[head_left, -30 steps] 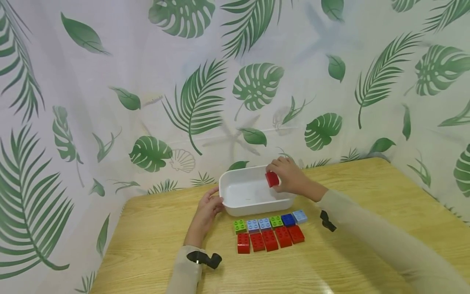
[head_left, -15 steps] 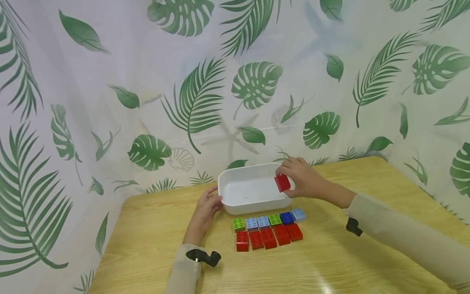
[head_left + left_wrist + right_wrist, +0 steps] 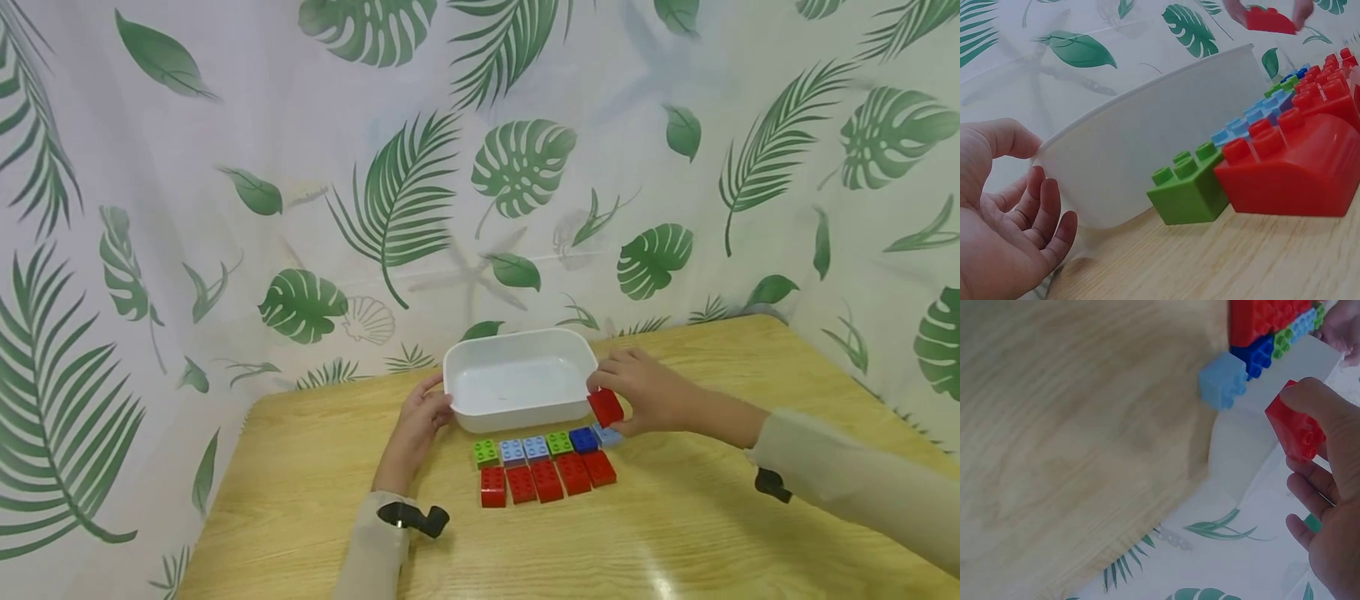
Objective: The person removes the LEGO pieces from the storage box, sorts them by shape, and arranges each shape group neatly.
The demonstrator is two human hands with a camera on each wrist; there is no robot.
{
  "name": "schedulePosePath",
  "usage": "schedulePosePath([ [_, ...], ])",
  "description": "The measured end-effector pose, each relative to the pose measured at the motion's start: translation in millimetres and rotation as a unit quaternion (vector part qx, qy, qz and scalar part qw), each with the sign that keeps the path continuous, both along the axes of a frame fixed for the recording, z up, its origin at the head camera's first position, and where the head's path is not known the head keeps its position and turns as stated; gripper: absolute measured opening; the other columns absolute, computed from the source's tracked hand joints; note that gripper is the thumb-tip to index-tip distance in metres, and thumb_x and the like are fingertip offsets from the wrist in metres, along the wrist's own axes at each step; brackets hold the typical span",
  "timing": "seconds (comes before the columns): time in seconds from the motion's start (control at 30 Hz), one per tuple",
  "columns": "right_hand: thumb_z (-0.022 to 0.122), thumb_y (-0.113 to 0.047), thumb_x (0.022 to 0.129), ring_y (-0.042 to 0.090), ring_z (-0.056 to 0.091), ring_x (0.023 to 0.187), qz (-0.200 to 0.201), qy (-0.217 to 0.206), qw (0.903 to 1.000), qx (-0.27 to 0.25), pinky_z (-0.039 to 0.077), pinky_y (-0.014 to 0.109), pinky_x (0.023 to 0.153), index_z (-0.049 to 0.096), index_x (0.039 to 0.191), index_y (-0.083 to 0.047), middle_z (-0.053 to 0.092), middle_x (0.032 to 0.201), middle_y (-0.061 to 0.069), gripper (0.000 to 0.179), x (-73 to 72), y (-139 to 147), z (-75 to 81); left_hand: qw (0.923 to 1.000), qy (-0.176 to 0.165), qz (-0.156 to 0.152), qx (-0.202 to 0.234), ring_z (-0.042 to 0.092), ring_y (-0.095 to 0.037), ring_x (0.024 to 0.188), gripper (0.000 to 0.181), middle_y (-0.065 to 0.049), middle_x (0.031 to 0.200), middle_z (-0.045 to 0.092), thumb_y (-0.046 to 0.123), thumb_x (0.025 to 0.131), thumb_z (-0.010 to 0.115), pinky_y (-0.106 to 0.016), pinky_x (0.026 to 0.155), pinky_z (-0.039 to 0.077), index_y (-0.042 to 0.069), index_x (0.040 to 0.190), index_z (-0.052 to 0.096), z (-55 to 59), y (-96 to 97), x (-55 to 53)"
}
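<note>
In the head view, my right hand (image 3: 648, 392) pinches a red toy building brick (image 3: 606, 408) between thumb and fingers, just off the right end of a white plastic tub (image 3: 517, 417). The right wrist view shows the thumb on one face of this brick (image 3: 1297, 422), studs turned away from it. My left hand (image 3: 420, 417) holds the tub's left end. In the left wrist view, one digit meets the rim and the curled fingers (image 3: 1044, 212) lie by the wall. Bricks stand in two rows before the tub: green, light blue and dark blue (image 3: 583, 440) behind, red (image 3: 546, 481) in front.
The wooden table (image 3: 300, 500) runs back to a white leaf-print cloth (image 3: 465, 275). A light blue brick (image 3: 1219, 381) ends the rear row on the right, partly hidden by the held brick in the head view. Black straps with cameras (image 3: 412, 518) sit on both wrists.
My right hand has carried the red brick from over the tub, rightward past its right end and down towards the rows' right end. The left hand stays at the tub.
</note>
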State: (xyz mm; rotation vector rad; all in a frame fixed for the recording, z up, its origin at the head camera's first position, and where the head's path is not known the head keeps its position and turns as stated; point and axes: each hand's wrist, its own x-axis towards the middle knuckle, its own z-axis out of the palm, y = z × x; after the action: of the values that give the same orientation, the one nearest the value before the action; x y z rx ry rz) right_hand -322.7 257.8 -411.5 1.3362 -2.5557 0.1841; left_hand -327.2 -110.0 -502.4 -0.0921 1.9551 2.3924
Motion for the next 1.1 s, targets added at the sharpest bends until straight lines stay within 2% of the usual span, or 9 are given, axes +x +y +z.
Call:
schedulePosePath([
  [0.13, 0.093, -0.024, 0.069, 0.020, 0.059, 0.104, 0.005, -0.021, 0.9997, 0.011, 0.050, 0.048, 0.094, 0.067, 0.110, -0.018, 0.069, 0.109, -0.002, 0.049, 9.8, 7, -9.5, 0.9999, -0.011, 0.008, 0.006, 0.062, -0.009, 0.083, 0.053, 0.005, 0.091, 0.065, 0.001, 0.095, 0.056, -0.025, 0.083, 0.051, 0.001, 0.147, 0.046, 1.6, 1.3, 0.3],
  [0.4, 0.092, -0.030, 0.069, 0.016, 0.057, 0.098, 0.012, -0.026, 0.9992, 0.028, 0.050, 0.047, 0.090, 0.067, 0.106, -0.019, 0.066, 0.101, -0.006, 0.046, 27.1, 20, -25.6, 0.9998, -0.012, 0.003, 0.015, 0.061, -0.008, 0.082, 0.054, 0.005, 0.091, 0.063, 0.001, 0.095, 0.056, -0.023, 0.081, 0.052, -0.001, 0.148, 0.044, 2.5, 3.3, 0.0],
  [0.53, 0.090, -0.031, 0.071, 0.018, 0.058, 0.098, 0.003, -0.044, 0.9983, 0.039, 0.050, 0.050, 0.092, 0.068, 0.109, -0.017, 0.067, 0.103, -0.004, 0.046, 32.4, 23, -29.2, 0.9998, -0.011, 0.003, 0.018, 0.062, -0.007, 0.082, 0.054, 0.005, 0.091, 0.064, 0.001, 0.096, 0.055, -0.024, 0.082, 0.052, -0.001, 0.148, 0.043, 3.6, 4.0, 0.3],
  [0.7, 0.088, -0.034, 0.073, 0.016, 0.057, 0.099, -0.018, -0.070, 0.9966, 0.041, 0.049, 0.049, 0.094, 0.069, 0.109, -0.020, 0.065, 0.102, -0.007, 0.043, 35.9, 25, -37.6, 0.9998, -0.014, 0.007, 0.012, 0.062, -0.007, 0.083, 0.053, 0.006, 0.091, 0.064, 0.002, 0.096, 0.056, -0.025, 0.085, 0.051, 0.001, 0.148, 0.044, 5.3, 4.3, 1.2],
  [1.1, 0.089, -0.032, 0.071, 0.018, 0.059, 0.101, -0.030, -0.046, 0.9978, 0.036, 0.049, 0.049, 0.096, 0.067, 0.107, -0.017, 0.067, 0.103, -0.005, 0.044, 41.2, 22, -47.6, 0.9999, -0.012, 0.006, 0.010, 0.062, -0.009, 0.085, 0.053, 0.005, 0.091, 0.064, 0.002, 0.096, 0.056, -0.025, 0.084, 0.052, 0.000, 0.147, 0.045, 3.0, 2.7, 1.2],
])
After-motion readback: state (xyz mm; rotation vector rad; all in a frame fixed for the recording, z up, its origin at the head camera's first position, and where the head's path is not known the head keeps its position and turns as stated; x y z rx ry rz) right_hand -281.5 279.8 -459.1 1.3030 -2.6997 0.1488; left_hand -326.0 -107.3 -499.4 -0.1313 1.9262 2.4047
